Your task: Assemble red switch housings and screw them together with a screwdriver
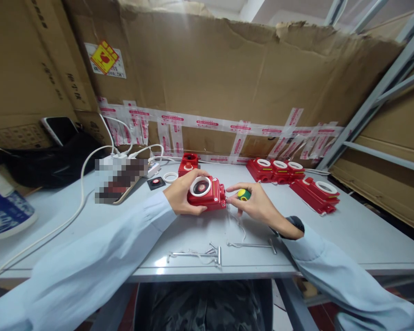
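Observation:
My left hand (184, 193) grips a red box (212, 193) with a white ring round its dark round window, holding it from the left just over the table. At the box's right end, my right hand (257, 202) has its fingers closed round a green and yellow screwdriver handle (243, 195); its fingertips are beside the box's small end fitting. A thin white string (240, 225) hangs below that end. Two metal T-shaped bars (219, 256) (273, 246) lie near the front edge with string and small screws.
Red boxes with white rings (279, 170) stand at the back right, one more (313, 195) nearer. An open red housing (188, 164), a white ring (170, 177) and a black square plate (156, 183) lie behind my left hand. A phone (124, 181) and white cables (79, 202) are left.

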Demonstrator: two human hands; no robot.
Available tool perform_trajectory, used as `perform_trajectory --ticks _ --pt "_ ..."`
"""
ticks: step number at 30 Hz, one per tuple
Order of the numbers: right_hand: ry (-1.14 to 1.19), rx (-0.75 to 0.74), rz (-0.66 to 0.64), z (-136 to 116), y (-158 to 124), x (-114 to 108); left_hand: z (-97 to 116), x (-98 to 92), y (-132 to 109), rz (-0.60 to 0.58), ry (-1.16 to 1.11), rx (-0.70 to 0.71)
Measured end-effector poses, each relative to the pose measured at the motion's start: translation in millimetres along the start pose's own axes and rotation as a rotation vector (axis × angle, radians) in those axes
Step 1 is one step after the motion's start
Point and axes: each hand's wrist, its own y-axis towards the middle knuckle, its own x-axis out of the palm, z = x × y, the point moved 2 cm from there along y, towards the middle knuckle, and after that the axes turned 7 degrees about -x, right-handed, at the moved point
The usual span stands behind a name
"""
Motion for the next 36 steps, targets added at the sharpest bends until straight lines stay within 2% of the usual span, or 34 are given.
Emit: perform_trajectory --ticks 10,16,22,27,36 --pt "-0.123 -0.027 0.022 0 -2 3 0 4.1 0 0.036 0.003 0.036" --pt "-0.206 -0.077 0.024 -4 -3 6 0 4.5 0 0.005 -0.02 0.029" --pt "-0.118 -0.094 0.021 1 -1 3 -1 2.9 0 -0.035 -0.145 0.004" --pt "0.009 -0.112 0.04 2 1 0 -7 -0.5 1 -0.007 -0.231 -0.033" --pt "-0.158 -0.211 -0.023 1 11 -5 -17 0.6 2 -0.027 -0.403 -0.008"
